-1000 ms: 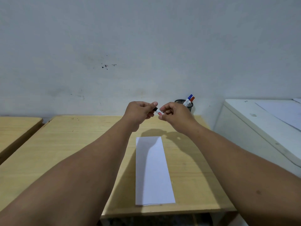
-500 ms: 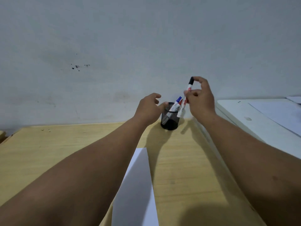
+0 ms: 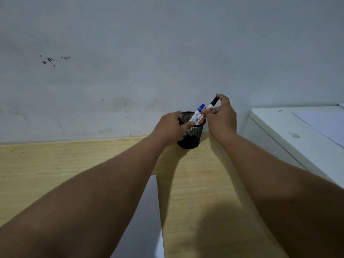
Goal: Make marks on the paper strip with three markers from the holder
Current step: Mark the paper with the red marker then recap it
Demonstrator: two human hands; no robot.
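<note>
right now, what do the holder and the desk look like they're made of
Holder: black wire mesh, likely painted metal; light shows through its fine grid wall. Desk: pale wood or wood-look laminate, smooth, low sheen; faint grain streaks run along it.

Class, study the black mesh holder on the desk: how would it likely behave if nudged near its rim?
The mesh holder is probably light: see-through wire walls. Tapering to a narrower base, it may tip or slide; the left hand gripping its rim suggests it needs steadying.

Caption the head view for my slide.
Right hand holds black-capped marker at mesh holder; left hand grips its rim.
</note>
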